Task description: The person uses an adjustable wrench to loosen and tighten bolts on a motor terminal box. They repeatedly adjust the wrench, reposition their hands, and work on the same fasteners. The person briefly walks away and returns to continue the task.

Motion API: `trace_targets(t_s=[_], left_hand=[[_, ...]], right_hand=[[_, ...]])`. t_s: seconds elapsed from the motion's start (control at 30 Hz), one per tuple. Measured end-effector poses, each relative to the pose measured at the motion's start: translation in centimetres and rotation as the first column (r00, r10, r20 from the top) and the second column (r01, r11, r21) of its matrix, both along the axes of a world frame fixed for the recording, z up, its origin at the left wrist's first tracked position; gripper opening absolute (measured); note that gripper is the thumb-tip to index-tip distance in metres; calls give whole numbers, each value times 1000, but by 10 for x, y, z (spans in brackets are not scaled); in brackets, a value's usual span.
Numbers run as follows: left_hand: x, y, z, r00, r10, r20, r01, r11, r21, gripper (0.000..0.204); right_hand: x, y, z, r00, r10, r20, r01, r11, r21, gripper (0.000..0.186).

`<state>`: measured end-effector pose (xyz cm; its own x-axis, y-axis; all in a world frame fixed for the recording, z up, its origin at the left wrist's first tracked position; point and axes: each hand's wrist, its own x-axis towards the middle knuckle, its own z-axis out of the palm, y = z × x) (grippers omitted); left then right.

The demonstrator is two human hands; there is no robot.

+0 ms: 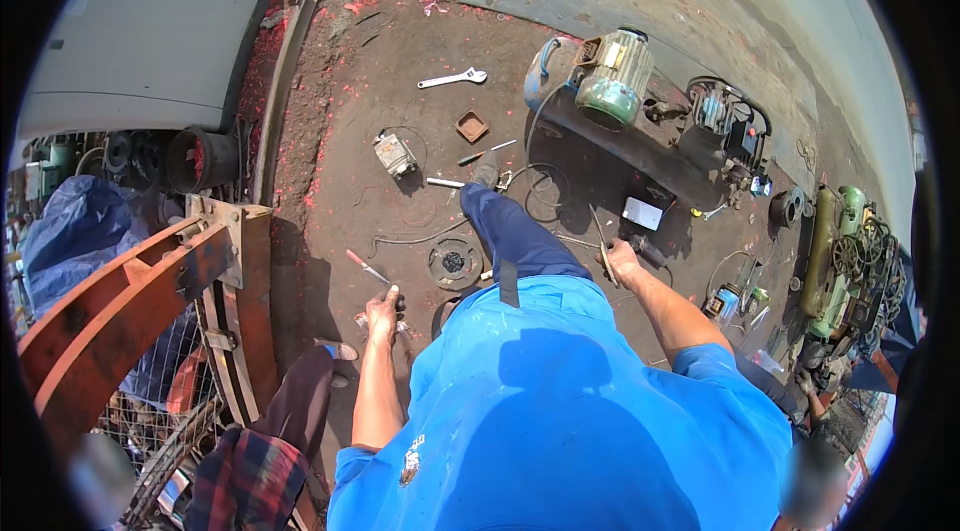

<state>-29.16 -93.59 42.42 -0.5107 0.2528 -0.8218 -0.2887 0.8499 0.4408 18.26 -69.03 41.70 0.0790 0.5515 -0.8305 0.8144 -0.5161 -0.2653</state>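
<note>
My left hand (383,312) is closed at the lower left, beside my hip. Something dark shows at its fingers, too small to make out. Just beyond it is a screwdriver (366,265) with a red handle, its blade pointing toward that hand. My right hand (624,262) is wrapped round a thin, tan, stick-like tool (605,249) that reaches away from me. A round metal part with a dark centre (455,262) lies on the ground between my hands. Near my shoe are a metal tube (445,183) and a black-handled thin tool (487,153).
An adjustable wrench (452,79), a rusty square box (471,126) and a small motor-like unit (395,156) lie ahead. A compressor with a green motor (615,79) stands right. An orange steel frame (130,296) rises left. Other people are at the lower left and lower right.
</note>
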Motion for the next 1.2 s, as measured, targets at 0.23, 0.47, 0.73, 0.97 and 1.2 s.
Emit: trace_targets(t_s=[0.23, 0.47, 0.73, 0.97, 1.2], left_hand=[[-105, 99, -15, 990, -130, -59, 124, 986, -109, 11], [-191, 324, 9, 860, -495, -123, 478, 866, -144, 15], [-397, 607, -128, 17, -995, -98, 996, 26, -90, 40], [-492, 1062, -132, -290, -861, -418, 955, -237, -176, 21], [-245, 1147, -86, -693, -581, -427, 703, -675, -223, 46]], right_hand=[[-76, 134, 9, 984, -162, -70, 165, 986, 33, 38], [-97, 183, 1, 898, -439, 25, 433, 894, 118, 45], [-200, 122, -85, 158, -964, -216, 984, 136, 111, 29], [-455, 88, -90, 408, -854, 324, 903, 430, -2, 33], [-539, 160, -30, -229, -961, 155, 973, -228, 26, 50]])
